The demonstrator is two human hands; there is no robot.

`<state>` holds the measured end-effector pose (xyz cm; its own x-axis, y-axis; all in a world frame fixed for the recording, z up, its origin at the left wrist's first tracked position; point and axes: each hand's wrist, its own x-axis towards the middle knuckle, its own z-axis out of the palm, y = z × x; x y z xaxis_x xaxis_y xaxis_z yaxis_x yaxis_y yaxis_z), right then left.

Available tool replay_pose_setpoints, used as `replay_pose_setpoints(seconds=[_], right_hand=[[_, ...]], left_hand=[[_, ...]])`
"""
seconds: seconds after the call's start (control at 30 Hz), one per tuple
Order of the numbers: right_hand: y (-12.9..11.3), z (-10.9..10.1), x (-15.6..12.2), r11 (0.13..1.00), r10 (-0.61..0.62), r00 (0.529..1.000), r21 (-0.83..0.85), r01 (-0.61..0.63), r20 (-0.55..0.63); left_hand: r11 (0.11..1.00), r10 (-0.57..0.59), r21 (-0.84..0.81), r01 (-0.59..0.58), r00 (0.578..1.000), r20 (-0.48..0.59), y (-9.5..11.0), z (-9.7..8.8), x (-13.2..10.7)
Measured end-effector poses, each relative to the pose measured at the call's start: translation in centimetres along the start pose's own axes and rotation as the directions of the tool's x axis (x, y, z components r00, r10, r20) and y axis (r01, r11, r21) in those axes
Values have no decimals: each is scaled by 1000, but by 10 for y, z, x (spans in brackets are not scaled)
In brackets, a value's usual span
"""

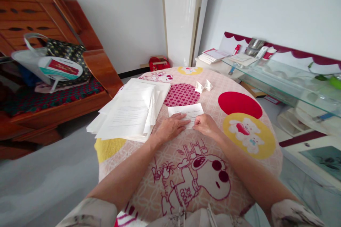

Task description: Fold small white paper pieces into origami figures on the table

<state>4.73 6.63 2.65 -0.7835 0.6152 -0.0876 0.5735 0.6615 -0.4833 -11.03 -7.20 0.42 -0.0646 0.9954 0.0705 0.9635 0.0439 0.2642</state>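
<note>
A small printed sheet of paper [195, 109] lies on the round table before me, its long side running left to right. My left hand [172, 126] rests flat on its left part, fingers stretched out across the print. At its lower right, my right hand [205, 125] is closed, thumb and fingers pinched together at the paper's edge. Beyond the sheet stand two small folded white paper pieces [204, 86], apart from both hands. To the left of my left hand is a loose stack of printed papers [130, 110].
A patterned tablecloth [239, 191] with cartoon figures covers the table. On the left is a wooden bench [98, 67] holding a bag and a hand fan [60, 69]. A glass shelf [282, 74] with various items stands right; a white floor-standing air conditioner [179, 21] is behind.
</note>
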Motion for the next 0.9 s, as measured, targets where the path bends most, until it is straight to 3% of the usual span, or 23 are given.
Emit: replay_pose_setpoints(seconds=[0.17,0.27,0.33,0.43,0.53,0.7,0.9], right_hand=[[30,-28,2,993,102,995,-55,-102,1],[40,-38,1,977,135,977,-145,-159,-162],[38,-35,1,994,75,967,-57,-92,-242],[30,-22,3,990,-79,976,98,101,-205],[24,-8,7,976,-190,976,90,200,-109],[26,-1,10,980,-177,983,82,181,-56],[29,-2,11,985,-135,989,99,140,-55]], left_hand=[[999,10,35,-10,1000,-11,-1,2,0],[999,25,48,-25,1000,-8,-1,1,0],[999,20,46,-19,1000,-8,0,1,0],[999,30,35,-29,999,-27,0,3,-1],[994,110,-11,-111,994,-26,1,3,-3],[979,203,-32,-202,978,53,9,-7,-7],[987,156,19,-159,982,104,7,-20,-17]])
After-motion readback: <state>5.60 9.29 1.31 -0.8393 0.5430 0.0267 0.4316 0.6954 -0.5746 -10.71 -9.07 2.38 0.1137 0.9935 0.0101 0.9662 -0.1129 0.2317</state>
